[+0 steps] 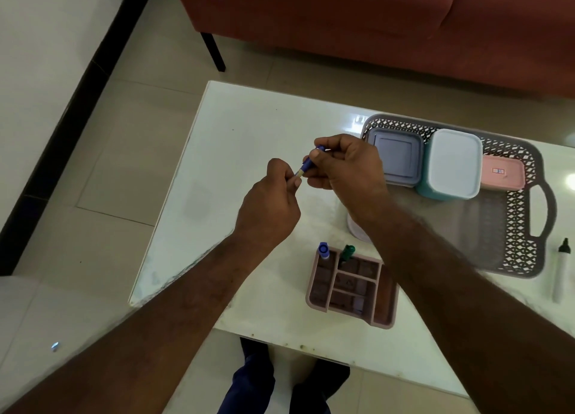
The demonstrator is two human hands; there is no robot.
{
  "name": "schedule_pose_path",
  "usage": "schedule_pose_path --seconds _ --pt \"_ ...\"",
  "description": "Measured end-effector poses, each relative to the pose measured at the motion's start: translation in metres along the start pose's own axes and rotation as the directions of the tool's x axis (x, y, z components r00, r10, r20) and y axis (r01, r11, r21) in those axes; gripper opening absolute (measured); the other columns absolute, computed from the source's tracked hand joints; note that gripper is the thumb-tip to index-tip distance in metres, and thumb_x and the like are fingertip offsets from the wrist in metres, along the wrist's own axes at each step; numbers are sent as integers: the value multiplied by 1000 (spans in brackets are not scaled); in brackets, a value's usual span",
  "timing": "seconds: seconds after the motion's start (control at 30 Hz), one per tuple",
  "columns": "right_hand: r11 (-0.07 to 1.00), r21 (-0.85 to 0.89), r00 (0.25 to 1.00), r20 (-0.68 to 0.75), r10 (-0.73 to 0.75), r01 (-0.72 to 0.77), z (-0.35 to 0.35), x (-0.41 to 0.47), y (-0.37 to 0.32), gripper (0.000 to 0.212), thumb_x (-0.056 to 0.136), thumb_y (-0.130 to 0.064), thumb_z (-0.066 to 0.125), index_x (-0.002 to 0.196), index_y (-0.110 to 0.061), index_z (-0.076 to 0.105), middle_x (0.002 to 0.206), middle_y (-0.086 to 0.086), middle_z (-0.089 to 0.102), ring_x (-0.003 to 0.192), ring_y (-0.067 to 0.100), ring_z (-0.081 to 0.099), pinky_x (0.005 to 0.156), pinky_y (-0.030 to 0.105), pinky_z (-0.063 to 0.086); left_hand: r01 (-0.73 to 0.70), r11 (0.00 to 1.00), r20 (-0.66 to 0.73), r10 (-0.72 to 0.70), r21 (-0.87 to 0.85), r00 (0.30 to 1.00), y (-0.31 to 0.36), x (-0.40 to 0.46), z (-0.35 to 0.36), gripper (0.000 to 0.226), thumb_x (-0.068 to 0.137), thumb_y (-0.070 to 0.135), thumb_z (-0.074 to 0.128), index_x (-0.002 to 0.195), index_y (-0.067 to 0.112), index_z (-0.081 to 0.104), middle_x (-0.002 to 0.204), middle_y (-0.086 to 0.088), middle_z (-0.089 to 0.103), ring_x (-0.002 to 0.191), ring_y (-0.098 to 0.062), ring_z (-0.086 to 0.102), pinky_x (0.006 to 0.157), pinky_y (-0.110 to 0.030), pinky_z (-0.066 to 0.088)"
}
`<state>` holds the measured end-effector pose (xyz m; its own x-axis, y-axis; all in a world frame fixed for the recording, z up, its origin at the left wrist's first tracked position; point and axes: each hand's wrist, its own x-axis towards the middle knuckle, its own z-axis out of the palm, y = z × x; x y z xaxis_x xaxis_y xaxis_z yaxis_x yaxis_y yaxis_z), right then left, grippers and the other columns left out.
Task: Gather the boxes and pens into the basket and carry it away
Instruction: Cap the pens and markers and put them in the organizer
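Observation:
Above the white table (249, 127), both hands meet on a blue-capped marker (308, 164). My left hand (270, 205) pinches its pale barrel and my right hand (345, 164) grips its blue cap end. A grey lattice basket (522, 227) stands at the right with a grey-lidded box (395, 158), a teal box with a white lid (451, 164) and a pink box (502, 174) inside. A pink pen organiser (351, 286) near the front edge holds a blue marker (323, 250) and a green marker (347, 253). Another green-capped marker (561, 270) lies right of the basket.
A white round object (356, 227) shows partly under my right forearm. A rust-red sofa (373, 18) stands behind the table on a black leg (214, 51). Tiled floor surrounds the table, and my legs (258, 379) are at its front edge.

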<state>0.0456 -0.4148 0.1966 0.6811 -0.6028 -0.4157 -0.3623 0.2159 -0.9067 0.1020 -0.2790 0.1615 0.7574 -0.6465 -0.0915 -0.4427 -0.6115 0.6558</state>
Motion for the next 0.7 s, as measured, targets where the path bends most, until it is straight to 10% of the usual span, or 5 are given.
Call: schedule_pose_path --seconds 0.27,0.47,0.7 --pt "990 -87 989 -91 -118 110 -26 -13 -9 18 96 -9 59 114 -9 61 94 6 73 83 13 73 73 30 62 -163 987 46 163 -19 985 17 7 0 31 101 44 39 110 16 46 80 3 64 63 -15 59 54 -34 49" --pt "834 -467 881 -205 -426 294 -71 -32 -24 23 95 -29 62 116 -24 58 96 -9 71 89 6 69 80 39 59 -235 961 -73 247 146 966 10 3 6 50 98 48 46 134 13 51 127 -3 63 113 -22 59 93 -36 50" --pt "715 -602 864 -80 -497 355 -106 -104 -3 23 94 -21 64 116 -15 62 98 -5 70 84 0 65 72 9 50 -252 867 3 278 429 961 -10 -27 0 61 101 52 37 148 13 40 153 -11 40 142 -29 36 115 -46 31"
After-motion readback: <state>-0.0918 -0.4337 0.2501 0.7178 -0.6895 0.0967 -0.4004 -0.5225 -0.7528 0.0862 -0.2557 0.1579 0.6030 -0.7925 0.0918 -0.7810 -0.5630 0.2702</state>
